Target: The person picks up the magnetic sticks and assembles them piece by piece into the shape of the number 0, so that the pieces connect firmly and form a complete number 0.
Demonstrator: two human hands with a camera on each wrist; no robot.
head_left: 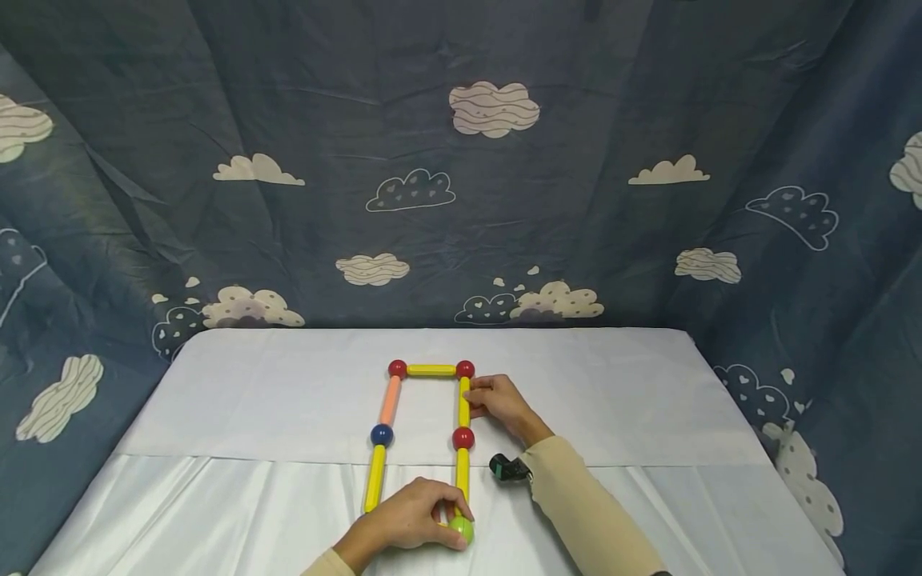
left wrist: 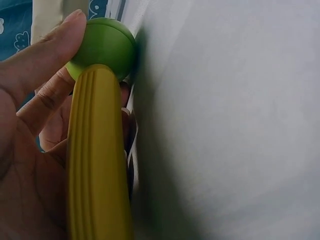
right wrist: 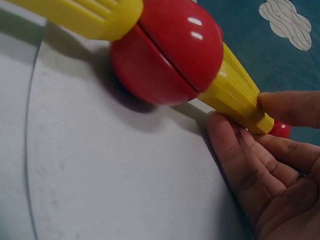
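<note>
A long rectangular frame of rods and balls lies on the white cloth. At its near right corner my left hand point(head_left: 412, 516) pinches a light green ball point(head_left: 462, 528) between thumb and fingers. A yellow rod point(left wrist: 97, 165) runs across the palm to that ball in the left wrist view. On the frame's far right side, my right hand point(head_left: 504, 404) pinches another yellow rod point(right wrist: 232, 95) between two red balls; the nearer red ball point(right wrist: 167, 55) fills the right wrist view's top. The near left corner is mostly hidden behind my left hand.
The frame's left side has a salmon rod point(head_left: 390, 400), a blue ball point(head_left: 382, 434) and a yellow rod point(head_left: 374, 478). Across the far end, a yellow rod point(head_left: 431, 370) joins two red balls. Dark cloud-print curtain point(head_left: 547, 200) surrounds the white-covered table point(head_left: 612, 376).
</note>
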